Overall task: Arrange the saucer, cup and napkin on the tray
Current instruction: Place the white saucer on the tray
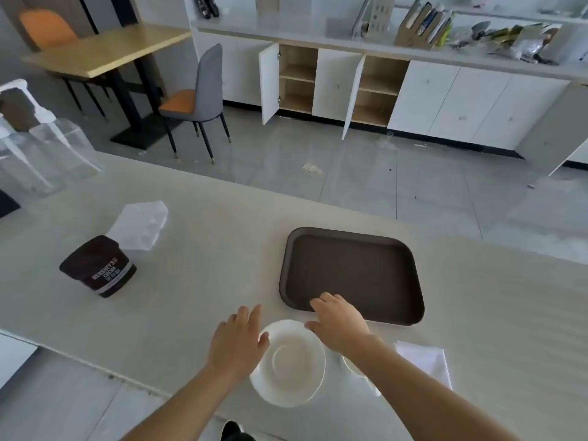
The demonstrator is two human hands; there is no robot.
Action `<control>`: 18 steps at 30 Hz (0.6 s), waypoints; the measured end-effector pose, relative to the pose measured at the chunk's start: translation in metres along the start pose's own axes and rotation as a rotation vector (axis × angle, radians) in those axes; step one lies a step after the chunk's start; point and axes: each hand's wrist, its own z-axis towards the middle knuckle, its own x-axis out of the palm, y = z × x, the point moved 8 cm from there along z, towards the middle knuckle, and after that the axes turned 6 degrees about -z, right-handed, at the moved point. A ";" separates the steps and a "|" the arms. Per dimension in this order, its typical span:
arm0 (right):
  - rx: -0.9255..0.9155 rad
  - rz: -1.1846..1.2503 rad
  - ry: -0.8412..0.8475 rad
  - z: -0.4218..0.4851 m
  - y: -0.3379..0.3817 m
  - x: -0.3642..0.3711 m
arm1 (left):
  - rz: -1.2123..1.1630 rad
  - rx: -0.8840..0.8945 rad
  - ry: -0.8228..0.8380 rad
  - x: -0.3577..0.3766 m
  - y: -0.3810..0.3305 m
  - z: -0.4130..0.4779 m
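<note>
A white saucer [291, 364] lies on the pale counter near its front edge. My left hand [237, 340] hovers at the saucer's left rim with fingers spread. My right hand [339, 319] is at the saucer's upper right rim, fingers apart, reaching over the near edge of the empty dark brown tray [353, 272]. A white napkin [424, 361] lies to the right, partly under my right forearm. A white rounded piece beside it [350, 366], possibly the cup, is mostly hidden by that arm.
A dark cocoa tub [98, 265] lies tilted at the left with a white plastic pack [140, 224] behind it. Clear pump bottles [47, 148] stand at the far left. Beyond the counter are floor, chairs and open cabinets.
</note>
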 end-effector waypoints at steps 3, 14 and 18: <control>-0.020 -0.032 0.046 0.002 0.007 0.009 | -0.054 -0.031 0.025 0.009 0.002 -0.007; -0.021 -0.133 0.255 0.009 0.009 0.035 | -0.369 -0.143 0.071 0.027 0.011 -0.025; 0.018 -0.106 0.287 0.011 0.009 0.036 | -0.515 -0.216 0.074 0.028 0.014 -0.021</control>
